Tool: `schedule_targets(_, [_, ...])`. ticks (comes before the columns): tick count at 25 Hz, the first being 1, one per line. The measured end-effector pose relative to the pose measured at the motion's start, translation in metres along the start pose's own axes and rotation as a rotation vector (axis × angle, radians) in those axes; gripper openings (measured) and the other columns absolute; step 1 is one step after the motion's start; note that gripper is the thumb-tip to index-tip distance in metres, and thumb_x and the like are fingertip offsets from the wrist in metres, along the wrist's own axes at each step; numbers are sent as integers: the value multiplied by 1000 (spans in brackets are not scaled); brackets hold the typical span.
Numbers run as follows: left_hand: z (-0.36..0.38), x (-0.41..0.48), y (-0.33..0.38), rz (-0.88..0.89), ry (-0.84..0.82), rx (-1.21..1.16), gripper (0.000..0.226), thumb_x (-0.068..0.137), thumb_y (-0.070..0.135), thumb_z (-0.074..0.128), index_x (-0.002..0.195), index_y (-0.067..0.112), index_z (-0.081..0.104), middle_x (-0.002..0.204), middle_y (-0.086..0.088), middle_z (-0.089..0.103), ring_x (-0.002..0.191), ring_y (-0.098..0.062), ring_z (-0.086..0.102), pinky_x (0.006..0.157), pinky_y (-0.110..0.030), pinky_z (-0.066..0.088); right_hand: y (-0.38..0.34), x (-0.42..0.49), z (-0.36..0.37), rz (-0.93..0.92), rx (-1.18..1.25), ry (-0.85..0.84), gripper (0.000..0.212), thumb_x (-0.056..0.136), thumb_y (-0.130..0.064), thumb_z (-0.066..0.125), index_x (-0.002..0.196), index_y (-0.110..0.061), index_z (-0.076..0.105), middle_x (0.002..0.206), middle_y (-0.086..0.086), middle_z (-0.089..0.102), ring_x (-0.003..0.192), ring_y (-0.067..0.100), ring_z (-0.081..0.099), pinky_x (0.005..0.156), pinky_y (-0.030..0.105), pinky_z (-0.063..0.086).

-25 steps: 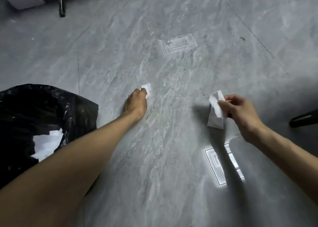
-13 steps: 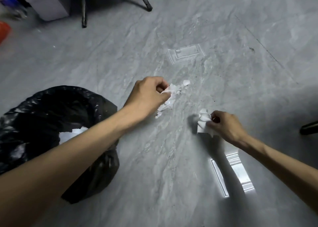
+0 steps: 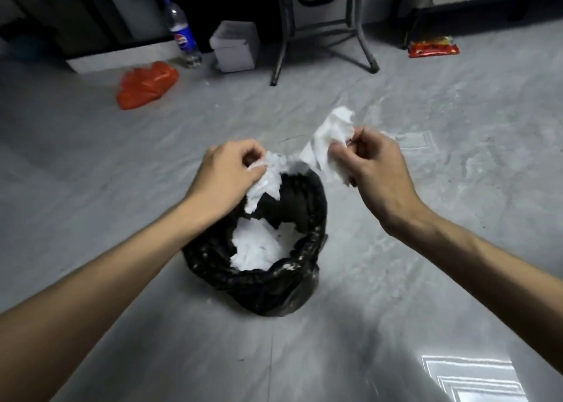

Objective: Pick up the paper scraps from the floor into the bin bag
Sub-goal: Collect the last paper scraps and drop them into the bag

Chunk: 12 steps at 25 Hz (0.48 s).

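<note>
A black bin bag (image 3: pixel 268 285) stands open on the grey floor in the middle of the view, with white paper (image 3: pixel 259 246) lying inside it. My left hand (image 3: pixel 225 176) is closed on a crumpled white scrap (image 3: pixel 265 182) that hangs over the bag's far-left rim. My right hand (image 3: pixel 377 170) grips a second white scrap (image 3: pixel 329 139), held above the floor just beyond the bag's far-right rim.
At the back stand a cola bottle (image 3: pixel 182 32), a white box (image 3: pixel 234 46) and the metal legs of a stand (image 3: pixel 320 32). An orange plastic bag (image 3: pixel 146 84) lies at the back left, a red snack packet (image 3: pixel 432 48) at the back right.
Both hands lifted their scraps off the floor and carried them over to the bin bag. The view swung so the bag now sits in the middle.
</note>
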<state>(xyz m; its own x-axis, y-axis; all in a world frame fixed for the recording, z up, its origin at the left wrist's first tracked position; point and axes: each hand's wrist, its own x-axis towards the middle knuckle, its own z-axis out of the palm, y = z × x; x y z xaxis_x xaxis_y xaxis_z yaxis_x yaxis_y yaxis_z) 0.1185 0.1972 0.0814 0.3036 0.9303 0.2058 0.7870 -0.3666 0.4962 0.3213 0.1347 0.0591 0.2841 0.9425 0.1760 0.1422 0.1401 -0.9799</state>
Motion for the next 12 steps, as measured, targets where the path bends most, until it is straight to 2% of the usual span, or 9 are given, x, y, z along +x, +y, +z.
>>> schedule_targets(3, [12,-21,-45,-184,-210,88,16,78,13,69,92,21,69,84,1,71,77,-16,64,71,-25,47,-19,13,39,-101,-39,-25,5,81,-18,63,78,-14,60,59,-4,51,57,14,47,55,35,40])
schedule_targets(5, [15,-25,-63,-272,-327,70,22,78,14,70,100,19,68,88,2,73,79,-14,66,73,-24,47,-15,21,55,-137,-263,-97,6,81,-22,64,78,-18,60,62,-5,58,58,14,51,56,31,41])
schedule_targets(7, [11,-22,-67,-309,-321,20,26,78,12,68,104,17,67,86,3,73,80,-14,65,74,-23,46,-5,26,65,-100,-627,-306,7,81,-25,65,87,-21,63,81,2,70,72,20,60,63,30,47])
schedule_targets(9, [5,-18,-63,-315,-267,-41,26,78,7,62,101,19,66,86,2,72,79,-16,65,73,-24,47,8,25,72,-30,-888,-517,23,81,-30,67,101,-19,66,103,8,71,91,26,64,77,32,52])
schedule_targets(11, [3,-16,-54,-279,-235,-63,25,78,6,59,98,20,65,85,4,71,78,-16,64,73,-24,47,13,24,71,-34,-893,-592,32,81,-27,69,112,-17,64,106,8,71,95,25,64,81,29,51])
schedule_targets(12, [2,-15,-48,-243,-232,-39,25,78,8,58,98,21,65,86,5,70,79,-14,63,74,-24,46,12,24,68,-55,-827,-592,34,82,-23,70,114,-16,63,103,7,72,91,20,64,77,23,48])
